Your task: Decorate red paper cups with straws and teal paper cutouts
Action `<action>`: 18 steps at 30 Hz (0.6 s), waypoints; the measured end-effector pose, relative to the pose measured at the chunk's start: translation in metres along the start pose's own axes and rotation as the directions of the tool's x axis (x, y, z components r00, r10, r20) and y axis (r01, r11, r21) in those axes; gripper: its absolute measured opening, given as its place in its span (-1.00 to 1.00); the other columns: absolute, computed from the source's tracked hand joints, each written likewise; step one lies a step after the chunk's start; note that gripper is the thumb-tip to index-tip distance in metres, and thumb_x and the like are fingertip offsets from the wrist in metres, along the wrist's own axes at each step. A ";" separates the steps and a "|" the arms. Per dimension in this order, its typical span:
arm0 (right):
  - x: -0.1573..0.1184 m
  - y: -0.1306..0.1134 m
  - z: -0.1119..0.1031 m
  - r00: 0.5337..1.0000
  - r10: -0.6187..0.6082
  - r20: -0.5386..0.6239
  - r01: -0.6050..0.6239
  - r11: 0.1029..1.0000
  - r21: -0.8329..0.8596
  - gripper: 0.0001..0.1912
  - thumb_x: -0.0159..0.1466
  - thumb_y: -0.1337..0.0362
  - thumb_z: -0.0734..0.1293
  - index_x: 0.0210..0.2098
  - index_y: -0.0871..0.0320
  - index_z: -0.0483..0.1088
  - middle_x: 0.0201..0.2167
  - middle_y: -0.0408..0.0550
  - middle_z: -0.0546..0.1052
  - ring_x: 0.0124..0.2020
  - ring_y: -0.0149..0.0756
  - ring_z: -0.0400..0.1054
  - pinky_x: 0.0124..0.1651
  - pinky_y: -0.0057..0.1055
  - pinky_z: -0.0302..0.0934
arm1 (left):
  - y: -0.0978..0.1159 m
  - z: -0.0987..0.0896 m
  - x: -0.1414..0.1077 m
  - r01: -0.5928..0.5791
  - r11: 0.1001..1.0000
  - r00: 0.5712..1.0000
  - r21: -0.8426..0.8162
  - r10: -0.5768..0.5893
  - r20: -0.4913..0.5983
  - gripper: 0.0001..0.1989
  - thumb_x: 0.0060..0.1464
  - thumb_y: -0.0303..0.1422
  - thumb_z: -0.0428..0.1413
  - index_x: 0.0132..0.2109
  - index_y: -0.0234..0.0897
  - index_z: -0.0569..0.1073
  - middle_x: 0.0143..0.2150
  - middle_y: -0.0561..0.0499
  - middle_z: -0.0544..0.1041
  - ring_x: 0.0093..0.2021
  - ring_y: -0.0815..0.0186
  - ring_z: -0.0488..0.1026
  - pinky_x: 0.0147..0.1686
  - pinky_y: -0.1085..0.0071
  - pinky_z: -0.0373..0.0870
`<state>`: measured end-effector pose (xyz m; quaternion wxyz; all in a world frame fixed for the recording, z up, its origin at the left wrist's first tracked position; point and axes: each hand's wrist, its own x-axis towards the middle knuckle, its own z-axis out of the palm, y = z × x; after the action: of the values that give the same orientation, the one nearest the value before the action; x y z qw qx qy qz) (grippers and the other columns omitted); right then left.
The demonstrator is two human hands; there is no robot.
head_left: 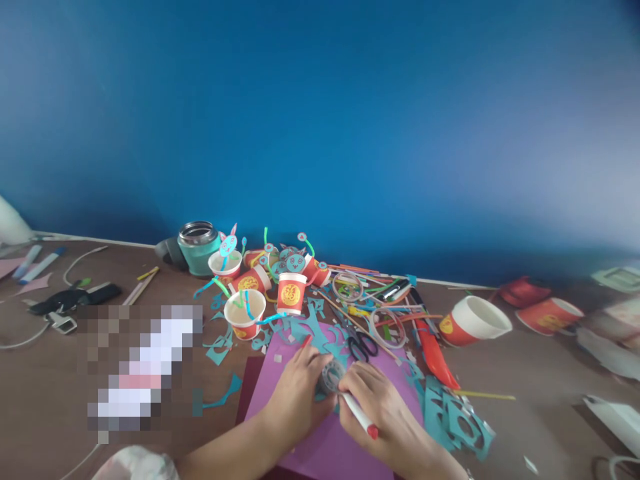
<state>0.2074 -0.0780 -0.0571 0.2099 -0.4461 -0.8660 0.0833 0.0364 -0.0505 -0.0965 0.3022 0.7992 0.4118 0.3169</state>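
Observation:
Over a purple sheet (370, 450), my left hand (300, 380) is closed on a small round grey-blue piece (332, 375). Whether that piece is a paper disc or a tape roll is hard to make out. A red tip (307, 341), possibly a marker cap, sticks up from the left fingers. My right hand (373, 397) grips a white marker (357, 413) with a red end pointing toward me. The marker's writing tip is hidden at the round piece. Black-handled scissors (362, 347) lie just beyond my right hand.
Red-and-white paper cups (292, 293) with straws and blue paper faces stand behind. Blue paper scraps (457, 417) lie around the sheet. Clear tape rolls (387, 328) and sticks sit at centre right. A tilted cup (475, 321) is farther right; a teal flask (199, 250) stands left.

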 end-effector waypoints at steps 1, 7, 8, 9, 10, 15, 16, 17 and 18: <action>0.000 0.000 0.000 1.000 -0.012 0.007 0.012 1.000 -0.014 -0.81 0.15 0.52 0.14 -0.35 0.10 0.20 -0.42 -0.09 0.38 -0.37 -0.25 0.27 -0.31 -0.34 0.15 | 0.000 -0.001 0.000 -0.002 1.000 1.000 -0.005 0.002 0.001 -0.52 -0.17 -0.54 0.12 -0.01 -0.26 0.37 -0.17 -0.08 0.40 -0.11 0.13 0.38 0.07 0.05 0.25; 0.004 -0.004 -0.004 0.993 -0.076 0.086 0.088 0.986 -0.139 -0.87 0.16 0.47 0.17 -0.42 0.11 0.22 -0.43 -0.08 0.39 -0.40 -0.25 0.24 -0.35 -0.34 0.09 | 0.001 -0.002 0.001 -0.013 1.000 1.000 -0.027 0.013 -0.006 -0.43 -0.26 -0.59 0.07 0.01 -0.22 0.35 -0.18 -0.06 0.40 -0.12 0.13 0.37 0.00 0.10 0.30; 0.005 -0.004 -0.005 0.989 -0.090 0.117 0.109 0.981 -0.160 -0.90 0.15 0.43 0.19 -0.43 0.11 0.22 -0.42 -0.07 0.39 -0.40 -0.25 0.23 -0.36 -0.33 0.08 | 0.000 -0.001 0.001 -0.011 1.000 1.000 -0.024 0.011 -0.004 -0.42 -0.27 -0.59 0.07 0.01 -0.21 0.35 -0.18 -0.05 0.40 -0.13 0.13 0.37 -0.03 0.11 0.31; 0.006 -0.005 -0.007 0.983 -0.104 0.149 0.130 0.975 -0.179 -0.93 0.14 0.40 0.22 -0.44 0.11 0.22 -0.41 -0.06 0.40 -0.41 -0.24 0.22 -0.37 -0.32 0.08 | 0.000 -0.001 0.001 -0.005 1.000 1.000 -0.022 0.005 -0.001 -0.42 -0.27 -0.59 0.06 0.01 -0.21 0.36 -0.18 -0.05 0.39 -0.13 0.13 0.37 -0.05 0.13 0.32; 0.008 -0.005 -0.009 0.976 -0.118 0.182 0.153 0.968 -0.197 -0.94 0.12 0.37 0.24 -0.43 0.11 0.23 -0.39 -0.04 0.41 -0.41 -0.23 0.22 -0.36 -0.31 0.08 | 0.000 -0.001 0.001 0.003 1.000 1.000 -0.019 -0.003 0.002 -0.43 -0.26 -0.60 0.06 0.00 -0.21 0.36 -0.19 -0.05 0.39 -0.14 0.13 0.37 -0.06 0.15 0.33; 0.021 -0.010 -0.017 0.942 -0.108 0.318 0.197 0.945 -0.261 -0.78 0.01 0.42 0.31 -0.32 0.14 0.29 -0.29 0.01 0.46 -0.32 -0.17 0.27 -0.28 -0.28 0.12 | 0.003 -0.002 0.003 0.057 0.998 0.998 -0.012 -0.056 0.034 -0.48 -0.24 -0.62 0.03 -0.05 -0.22 0.41 -0.23 -0.04 0.39 -0.17 0.16 0.36 -0.10 0.24 0.33; 0.024 -0.011 -0.018 0.937 -0.098 0.336 0.195 0.944 -0.268 -0.75 -0.01 0.43 0.31 -0.29 0.15 0.30 -0.28 0.01 0.46 -0.30 -0.16 0.28 -0.25 -0.28 0.12 | 0.004 -0.002 0.004 0.069 0.998 0.997 -0.002 -0.069 0.040 -0.49 -0.25 -0.63 0.03 -0.07 -0.23 0.41 -0.24 -0.03 0.38 -0.17 0.17 0.35 -0.11 0.26 0.34; 0.026 -0.012 -0.019 0.934 -0.087 0.346 0.189 0.943 -0.272 -0.73 -0.01 0.43 0.31 -0.27 0.16 0.30 -0.27 0.01 0.47 -0.29 -0.16 0.29 -0.23 -0.28 0.12 | 0.003 -0.002 0.005 0.080 0.997 0.996 0.011 -0.080 0.043 -0.51 -0.26 -0.64 0.02 -0.10 -0.23 0.42 -0.25 -0.03 0.38 -0.18 0.17 0.35 -0.13 0.27 0.34; 0.029 -0.014 -0.019 0.934 -0.076 0.350 0.180 0.944 -0.275 -0.72 0.00 0.44 0.30 -0.26 0.16 0.31 -0.28 -0.01 0.47 -0.28 -0.16 0.29 -0.22 -0.28 0.12 | 0.003 -0.001 0.005 0.087 0.996 0.995 0.026 -0.088 0.040 -0.55 -0.26 -0.64 0.01 -0.15 -0.24 0.42 -0.26 -0.03 0.38 -0.19 0.18 0.34 -0.16 0.28 0.34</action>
<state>0.1908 -0.0632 -0.0268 -0.0057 -0.3943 -0.9189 0.0102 0.0390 -0.0472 -0.0924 0.3145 0.7904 0.4440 0.2815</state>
